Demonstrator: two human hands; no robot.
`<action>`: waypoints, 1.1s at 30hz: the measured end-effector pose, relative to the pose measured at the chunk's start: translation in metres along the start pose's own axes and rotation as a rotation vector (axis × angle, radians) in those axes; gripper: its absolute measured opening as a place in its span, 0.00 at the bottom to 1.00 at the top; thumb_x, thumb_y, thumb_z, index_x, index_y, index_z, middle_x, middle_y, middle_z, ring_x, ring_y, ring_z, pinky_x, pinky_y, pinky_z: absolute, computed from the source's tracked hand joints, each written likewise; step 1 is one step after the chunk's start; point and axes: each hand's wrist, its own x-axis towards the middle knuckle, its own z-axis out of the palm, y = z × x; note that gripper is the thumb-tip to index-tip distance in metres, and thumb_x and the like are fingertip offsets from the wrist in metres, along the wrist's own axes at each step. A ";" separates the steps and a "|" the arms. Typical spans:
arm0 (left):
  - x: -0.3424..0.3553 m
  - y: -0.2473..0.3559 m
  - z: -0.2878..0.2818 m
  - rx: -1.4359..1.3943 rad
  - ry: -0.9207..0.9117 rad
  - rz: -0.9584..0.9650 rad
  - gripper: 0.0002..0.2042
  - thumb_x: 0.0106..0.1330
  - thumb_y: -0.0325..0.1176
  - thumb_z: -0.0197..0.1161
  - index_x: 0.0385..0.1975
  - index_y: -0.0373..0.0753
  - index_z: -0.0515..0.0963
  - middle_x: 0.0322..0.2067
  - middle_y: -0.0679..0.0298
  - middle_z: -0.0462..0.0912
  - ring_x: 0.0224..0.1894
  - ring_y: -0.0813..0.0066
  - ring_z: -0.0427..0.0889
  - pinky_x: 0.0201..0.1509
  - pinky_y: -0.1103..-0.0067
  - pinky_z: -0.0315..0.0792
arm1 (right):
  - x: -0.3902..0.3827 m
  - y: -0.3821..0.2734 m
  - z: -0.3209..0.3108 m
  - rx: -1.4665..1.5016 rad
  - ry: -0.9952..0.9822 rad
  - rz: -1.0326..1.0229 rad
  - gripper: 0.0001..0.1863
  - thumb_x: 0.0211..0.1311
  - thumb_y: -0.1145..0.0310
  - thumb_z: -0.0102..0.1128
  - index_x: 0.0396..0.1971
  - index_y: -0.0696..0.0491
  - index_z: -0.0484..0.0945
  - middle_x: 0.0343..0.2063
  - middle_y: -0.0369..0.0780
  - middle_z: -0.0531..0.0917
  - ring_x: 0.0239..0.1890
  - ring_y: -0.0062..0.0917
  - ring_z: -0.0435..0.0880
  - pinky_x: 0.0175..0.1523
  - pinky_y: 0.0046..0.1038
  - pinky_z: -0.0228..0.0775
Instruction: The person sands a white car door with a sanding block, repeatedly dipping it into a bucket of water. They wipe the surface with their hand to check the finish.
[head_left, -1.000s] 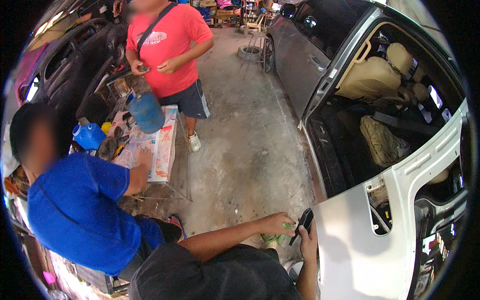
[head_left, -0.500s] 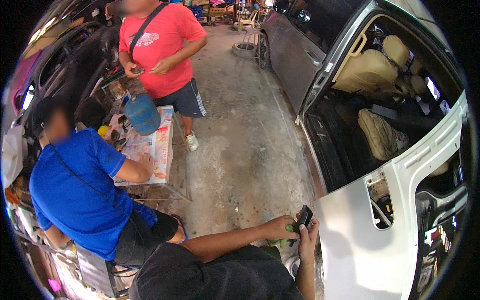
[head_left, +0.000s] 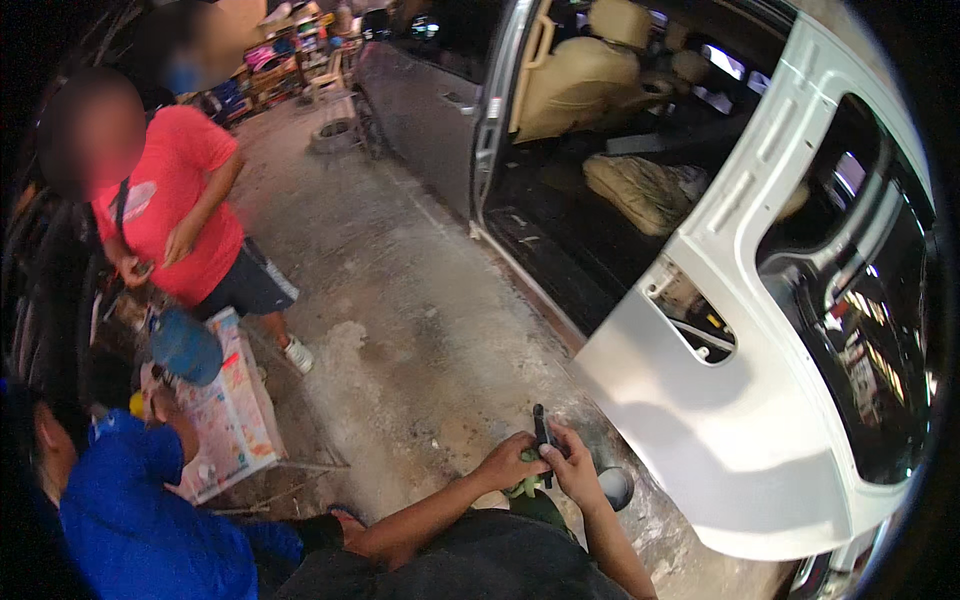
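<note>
We see a slim black elongated piece (head_left: 541,428) standing nearly upright between the two bare hands, its upper end rising above the fingers. The right hand (head_left: 573,468) grasps it, the thumb laid against its side. The left hand (head_left: 507,462) is closed around a crumpled light green cloth (head_left: 527,488), its fingertips right beside the black piece; we cannot tell whether they touch it. Just to the right of the right hand, we find a round pale grey object (head_left: 616,487) on the stained grey concrete floor (head_left: 400,330). Farther right of the hands spreads a curved silver-white body panel (head_left: 735,430) with a small cut-out. Beyond the hands, up and to the right, we look into an open vehicle with a beige padded seat (head_left: 580,85) and a crumpled khaki fabric bundle (head_left: 635,190). Well to the left of the hands, we see a table covered with printed paper (head_left: 235,425), bearing a worn blue metal cylinder (head_left: 187,345). A person in a blue shirt (head_left: 130,510) leans beside it, and another in a red shirt (head_left: 175,190) stands behind it.
</note>
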 end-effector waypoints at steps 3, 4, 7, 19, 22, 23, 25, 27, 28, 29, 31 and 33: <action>0.003 0.004 0.010 -0.082 -0.079 -0.021 0.22 0.66 0.38 0.70 0.57 0.35 0.78 0.56 0.58 0.80 0.60 0.68 0.78 0.65 0.68 0.71 | -0.011 0.004 -0.016 -0.045 0.041 0.088 0.26 0.73 0.67 0.65 0.67 0.58 0.72 0.53 0.41 0.84 0.53 0.21 0.80 0.60 0.26 0.72; 0.006 0.006 0.014 -0.091 -0.095 -0.029 0.21 0.67 0.39 0.71 0.55 0.35 0.79 0.54 0.57 0.80 0.59 0.67 0.79 0.64 0.69 0.71 | -0.015 -0.001 -0.019 -0.062 0.043 0.132 0.26 0.73 0.67 0.65 0.67 0.58 0.73 0.52 0.41 0.84 0.53 0.21 0.80 0.60 0.26 0.72; 0.014 0.011 0.027 -0.099 -0.101 -0.089 0.19 0.69 0.42 0.70 0.51 0.34 0.80 0.50 0.56 0.81 0.55 0.65 0.82 0.60 0.71 0.74 | -0.023 0.014 -0.030 -0.097 0.186 -0.012 0.25 0.73 0.68 0.65 0.67 0.58 0.74 0.48 0.39 0.85 0.49 0.19 0.80 0.58 0.25 0.72; 0.055 0.003 0.110 -0.999 0.135 -0.454 0.18 0.79 0.47 0.51 0.54 0.41 0.79 0.46 0.62 0.85 0.49 0.66 0.86 0.53 0.68 0.80 | -0.097 0.063 -0.112 0.804 0.167 0.131 0.24 0.76 0.61 0.60 0.64 0.58 0.71 0.55 0.45 0.84 0.56 0.34 0.86 0.63 0.34 0.77; 0.050 0.003 0.192 -0.816 0.105 -0.373 0.18 0.79 0.47 0.51 0.58 0.43 0.77 0.47 0.66 0.83 0.50 0.72 0.83 0.56 0.71 0.76 | -0.117 0.080 -0.147 0.975 0.224 -0.003 0.24 0.76 0.61 0.59 0.64 0.57 0.71 0.54 0.45 0.84 0.55 0.34 0.87 0.61 0.34 0.78; 0.052 0.003 0.209 -0.591 -0.079 -0.380 0.19 0.79 0.46 0.52 0.62 0.42 0.73 0.48 0.68 0.81 0.50 0.77 0.80 0.57 0.74 0.73 | -0.124 0.085 -0.164 1.002 0.265 -0.019 0.22 0.77 0.62 0.57 0.63 0.57 0.72 0.53 0.45 0.85 0.53 0.33 0.87 0.59 0.34 0.80; 0.061 -0.003 0.245 -0.395 -0.237 -0.400 0.23 0.79 0.45 0.53 0.67 0.41 0.69 0.53 0.67 0.79 0.52 0.77 0.78 0.55 0.76 0.74 | -0.155 0.107 -0.205 0.915 0.291 0.036 0.20 0.77 0.63 0.55 0.62 0.57 0.74 0.52 0.45 0.86 0.52 0.31 0.87 0.58 0.33 0.80; 0.073 -0.003 0.284 -0.307 -0.358 -0.403 0.26 0.78 0.45 0.55 0.72 0.42 0.64 0.55 0.65 0.80 0.56 0.75 0.78 0.57 0.74 0.74 | -0.188 0.118 -0.241 0.889 0.367 0.131 0.18 0.77 0.66 0.55 0.60 0.57 0.75 0.49 0.43 0.86 0.50 0.28 0.87 0.56 0.31 0.81; 0.072 0.001 0.306 -0.312 -0.333 -0.466 0.27 0.78 0.45 0.55 0.72 0.43 0.64 0.56 0.65 0.79 0.58 0.73 0.78 0.59 0.73 0.74 | -0.202 0.131 -0.257 0.901 0.402 0.124 0.17 0.77 0.67 0.55 0.60 0.57 0.75 0.49 0.43 0.87 0.50 0.28 0.88 0.56 0.31 0.81; 0.070 0.005 0.328 -0.317 -0.308 -0.529 0.27 0.78 0.46 0.55 0.73 0.44 0.64 0.57 0.64 0.79 0.59 0.72 0.78 0.60 0.72 0.74 | -0.216 0.146 -0.271 0.913 0.438 0.117 0.17 0.77 0.68 0.55 0.60 0.57 0.75 0.48 0.42 0.87 0.49 0.28 0.88 0.56 0.30 0.81; 0.069 0.007 0.373 -0.313 -0.324 -0.614 0.29 0.78 0.48 0.55 0.74 0.45 0.62 0.60 0.63 0.77 0.61 0.70 0.77 0.62 0.70 0.73 | -0.243 0.169 -0.299 0.919 0.525 0.106 0.17 0.76 0.70 0.56 0.60 0.57 0.76 0.46 0.41 0.87 0.48 0.27 0.88 0.55 0.29 0.81; 0.069 -0.016 0.405 -0.295 -0.398 -0.668 0.31 0.78 0.50 0.56 0.77 0.48 0.59 0.64 0.62 0.74 0.63 0.68 0.76 0.63 0.68 0.73 | -0.267 0.184 -0.328 0.938 0.537 0.143 0.16 0.76 0.70 0.56 0.58 0.58 0.76 0.46 0.41 0.87 0.48 0.27 0.88 0.55 0.29 0.81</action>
